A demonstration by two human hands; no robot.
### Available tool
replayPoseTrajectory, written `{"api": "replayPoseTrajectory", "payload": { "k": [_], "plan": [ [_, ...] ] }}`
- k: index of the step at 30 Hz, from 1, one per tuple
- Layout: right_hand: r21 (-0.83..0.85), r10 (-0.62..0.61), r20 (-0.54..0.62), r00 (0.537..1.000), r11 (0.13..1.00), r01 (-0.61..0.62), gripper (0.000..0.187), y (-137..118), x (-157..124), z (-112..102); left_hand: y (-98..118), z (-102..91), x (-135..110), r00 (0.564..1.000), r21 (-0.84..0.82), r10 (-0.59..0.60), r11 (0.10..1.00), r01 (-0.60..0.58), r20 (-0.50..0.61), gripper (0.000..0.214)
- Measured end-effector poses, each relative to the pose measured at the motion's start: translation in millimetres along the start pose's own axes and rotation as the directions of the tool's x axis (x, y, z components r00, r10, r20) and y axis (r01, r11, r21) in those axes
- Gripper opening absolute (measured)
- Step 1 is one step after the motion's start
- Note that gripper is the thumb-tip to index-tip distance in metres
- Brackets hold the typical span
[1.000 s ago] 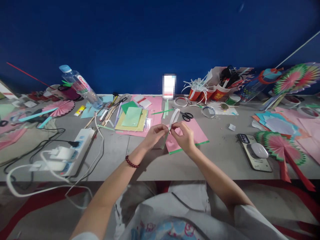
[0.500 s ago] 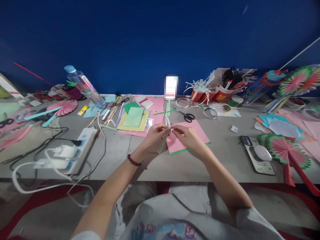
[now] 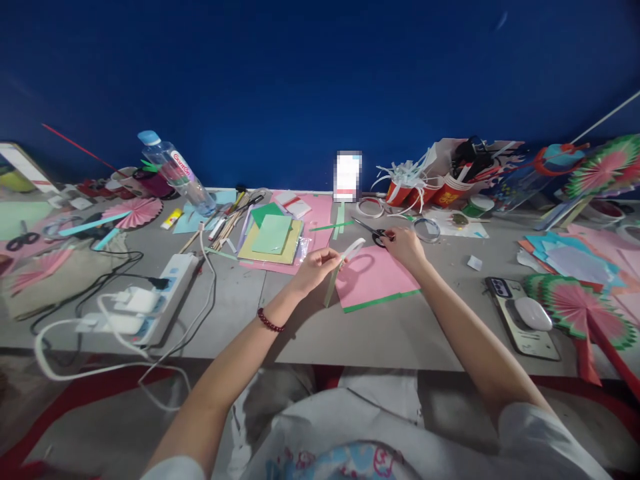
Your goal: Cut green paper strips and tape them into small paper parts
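My left hand is closed, pinching a pale green paper strip that hangs down below the fingertips. From the same pinch a thin white band curls up to the right. Over to the right, my right hand has its fingers on the handles of the black scissors, whose blades point to the far left. Between and below the hands lies a pink paper sheet with a green strip along its near edge.
Stacked coloured paper lies left of centre. A bottle leans at the back left, near a power strip with cables. Red cups and tape rolls stand back right; a phone and paper fans are at the right.
My right hand has left the strip and moved right and away from me to the scissors' handles. The left hand still pinches the strip, and the white band now curls rightward. The view has shifted slightly.
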State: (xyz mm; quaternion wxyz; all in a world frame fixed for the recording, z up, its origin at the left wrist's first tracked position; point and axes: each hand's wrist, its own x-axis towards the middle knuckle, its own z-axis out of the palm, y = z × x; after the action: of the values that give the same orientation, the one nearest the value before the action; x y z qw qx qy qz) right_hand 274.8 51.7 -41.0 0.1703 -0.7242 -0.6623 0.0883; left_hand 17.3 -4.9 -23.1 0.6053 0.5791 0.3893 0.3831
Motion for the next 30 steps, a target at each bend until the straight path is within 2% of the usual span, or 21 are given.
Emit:
{"api": "replayPoseTrajectory", "payload": {
  "k": [5,8,10,11,12,13,15,17,20,22,24,27,29,30],
  "plan": [
    [-0.061,0.008,0.096,0.995,0.998,-0.003,0.018,-9.3,7.7,-4.6,1.1,-0.5,-1.3,1.000,-0.012,0.012,1.000,-0.012,-0.015,0.023],
    [-0.026,0.012,0.085,0.996,1.000,-0.010,0.013,-9.3,11.4,-10.0,-1.1,-1.4,-1.3,0.999,-0.015,0.010,1.000,-0.011,-0.037,0.024],
    [0.065,0.025,0.089,0.996,0.997,-0.031,0.012,-5.4,11.0,-13.8,-3.3,-2.5,-0.6,0.999,-0.029,0.012,0.999,-0.013,-0.041,0.023],
    [0.174,0.034,0.120,0.992,0.983,-0.055,0.013,-3.0,9.2,-16.0,-4.3,-3.1,-0.1,0.999,-0.049,0.015,0.999,-0.017,-0.042,0.023],
    [0.321,0.036,0.172,0.984,0.943,-0.091,0.016,-0.7,6.1,-18.5,-5.0,-3.7,0.5,0.999,-0.073,0.020,0.997,-0.023,-0.045,0.024],
    [0.485,0.020,0.236,0.972,0.864,-0.135,0.020,0.9,1.6,-21.4,-5.4,-4.3,1.1,0.998,-0.098,0.024,0.995,-0.028,-0.051,0.024],
    [0.746,-0.078,0.344,0.936,0.627,-0.222,0.029,1.3,-11.6,-28.1,-5.5,-5.2,2.3,0.997,-0.135,0.028,0.990,-0.038,-0.076,0.026],
    [0.862,-0.232,0.374,0.898,0.443,-0.245,0.039,-2.4,-28.5,-35.0,-5.0,-5.8,3.5,0.994,-0.159,0.019,0.987,-0.036,-0.108,0.028],
    [0.927,-0.460,0.352,0.815,0.291,-0.237,0.053,-11.1,-51.2,-41.5,-4.3,-5.9,5.2,0.988,-0.181,0.023,0.982,-0.051,-0.153,0.028],
    [0.935,-0.575,0.349,0.740,0.261,-0.238,0.058,-14.6,-59.3,-40.9,-3.5,-5.4,5.8,0.985,-0.182,0.047,0.980,-0.078,-0.166,0.029],
    [0.924,-0.663,0.381,0.644,0.296,-0.243,0.059,-15.1,-61.8,-36.2,-1.8,-4.5,5.5,0.982,-0.183,0.070,0.978,-0.103,-0.177,0.030],
    [0.879,-0.747,0.476,0.464,0.393,-0.269,0.058,-13.9,-61.6,-24.7,2.9,-3.1,4.0,0.974,-0.179,0.094,0.975,-0.132,-0.205,0.033],
    [0.851,-0.760,0.522,0.387,0.435,-0.293,0.057,-15.1,-62.7,-17.3,5.7,-2.7,3.2,0.971,-0.185,0.103,0.972,-0.144,-0.217,0.035],
    [0.841,-0.758,0.537,0.369,0.450,-0.300,0.055,-16.7,-63.9,-14.5,6.6,-2.8,3.0,0.970,-0.197,0.104,0.969,-0.149,-0.221,0.035]
  ]
}}
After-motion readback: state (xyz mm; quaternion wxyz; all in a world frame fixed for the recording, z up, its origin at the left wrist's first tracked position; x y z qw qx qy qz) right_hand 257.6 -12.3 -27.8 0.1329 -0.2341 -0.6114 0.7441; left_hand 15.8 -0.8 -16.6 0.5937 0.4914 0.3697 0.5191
